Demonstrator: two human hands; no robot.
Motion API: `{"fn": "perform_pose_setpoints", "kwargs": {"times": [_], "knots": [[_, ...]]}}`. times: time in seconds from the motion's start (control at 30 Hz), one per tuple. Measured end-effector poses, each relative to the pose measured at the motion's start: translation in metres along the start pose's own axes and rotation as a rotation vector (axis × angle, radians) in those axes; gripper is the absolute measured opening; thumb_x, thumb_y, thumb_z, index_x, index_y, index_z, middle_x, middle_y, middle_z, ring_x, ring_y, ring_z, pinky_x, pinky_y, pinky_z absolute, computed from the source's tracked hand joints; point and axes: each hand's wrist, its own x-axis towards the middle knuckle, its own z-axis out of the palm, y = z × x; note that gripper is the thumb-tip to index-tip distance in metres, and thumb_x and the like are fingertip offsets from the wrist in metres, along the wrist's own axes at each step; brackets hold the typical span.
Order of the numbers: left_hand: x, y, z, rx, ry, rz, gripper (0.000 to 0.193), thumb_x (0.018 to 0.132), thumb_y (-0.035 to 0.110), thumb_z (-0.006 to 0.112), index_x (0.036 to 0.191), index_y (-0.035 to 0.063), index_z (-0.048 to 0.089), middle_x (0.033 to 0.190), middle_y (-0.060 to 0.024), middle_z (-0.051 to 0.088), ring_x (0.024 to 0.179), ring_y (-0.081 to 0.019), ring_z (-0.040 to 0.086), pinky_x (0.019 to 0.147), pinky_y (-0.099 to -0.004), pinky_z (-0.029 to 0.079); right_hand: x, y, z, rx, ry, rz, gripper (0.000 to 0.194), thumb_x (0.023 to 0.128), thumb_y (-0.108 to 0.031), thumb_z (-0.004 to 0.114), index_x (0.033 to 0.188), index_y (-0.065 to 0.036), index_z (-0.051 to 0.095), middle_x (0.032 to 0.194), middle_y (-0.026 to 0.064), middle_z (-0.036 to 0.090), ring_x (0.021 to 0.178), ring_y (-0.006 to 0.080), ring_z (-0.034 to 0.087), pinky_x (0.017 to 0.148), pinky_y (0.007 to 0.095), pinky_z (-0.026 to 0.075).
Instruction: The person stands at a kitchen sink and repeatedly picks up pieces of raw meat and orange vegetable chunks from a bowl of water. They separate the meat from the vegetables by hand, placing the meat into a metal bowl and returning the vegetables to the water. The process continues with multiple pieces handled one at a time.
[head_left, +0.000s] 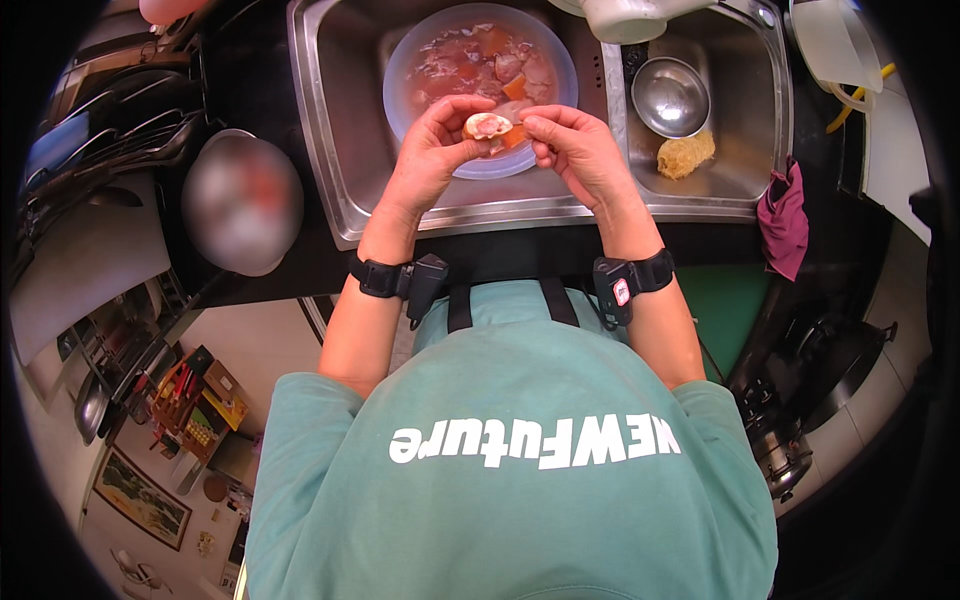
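Observation:
Over a large round plastic basin (394, 82) in the left bowl of the steel sink (341, 150), my left hand (442, 135) grips a piece of raw meat with bone (487, 126). My right hand (566, 139) is at the meat's right side, thumb and forefinger pinched together; whether something small lies between them is too small to tell. Reddish water fills the basin, with several raw meat pieces (509, 67) and orange chunks (515, 88) in it.
The right sink bowl holds a steel bowl (670, 97) and a yellowish scrubber (685, 154). A purple cloth (784, 217) hangs at the sink's right corner. Left of the sink stands a round container (242, 202) with blurred contents. A pale handled vessel (624, 21) is at the sink's back.

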Motion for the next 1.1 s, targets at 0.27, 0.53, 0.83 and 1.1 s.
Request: {"fn": "perform_pose_setpoints", "kwargs": {"times": [0.27, 0.53, 0.83, 1.1], "knots": [[0.001, -0.006, -0.002, 0.045, 0.001, -0.086, 0.038, 0.084, 0.001, 0.068, 0.121, 0.0002, 0.057, 0.106, -0.0053, 0.066, 0.091, -0.0097, 0.059, 0.083, -0.0248, 0.049, -0.001, 0.000, 0.000, -0.009, 0.024, -0.013, 0.017, 0.088, -0.011, 0.069, 0.101, 0.001, 0.068, 0.075, 0.0013, 0.064, 0.062, 0.0062, 0.056, 0.055, 0.0189, 0.045], [-0.001, -0.002, 0.019, 0.528, 0.022, 0.116, 0.049, 0.083, -0.005, 0.065, 0.127, 0.0026, 0.043, 0.104, -0.0098, 0.065, 0.092, -0.0113, 0.060, 0.081, -0.0254, 0.050, 0.005, -0.001, 0.013, -0.544, -0.058, -0.147, 0.020, 0.084, -0.016, 0.074, 0.096, 0.000, 0.070, 0.079, 0.0004, 0.066, 0.060, 0.0039, 0.050, 0.054, 0.0174, 0.039], [0.003, 0.002, 0.012, 0.500, 0.080, -0.005, 0.051, 0.083, -0.005, 0.067, 0.128, 0.0001, 0.042, 0.100, -0.0106, 0.067, 0.095, -0.0123, 0.061, 0.083, -0.0252, 0.050, 0.015, -0.005, 0.011, -0.440, -0.021, -0.069, 0.018, 0.083, -0.016, 0.072, 0.085, 0.002, 0.070, 0.071, 0.0025, 0.065, 0.062, 0.0061, 0.056, 0.057, 0.0197, 0.044], [0.003, 0.003, 0.009, 0.222, 0.017, -0.070, 0.039, 0.086, 0.000, 0.065, 0.123, -0.0001, 0.051, 0.106, -0.0096, 0.068, 0.099, -0.0135, 0.062, 0.090, -0.0275, 0.049, 0.032, -0.007, 0.006, -0.378, 0.117, -0.062, 0.017, 0.085, -0.014, 0.069, 0.081, 0.002, 0.067, 0.069, 0.0024, 0.063, 0.060, 0.0077, 0.057, 0.056, 0.0217, 0.046]]}}
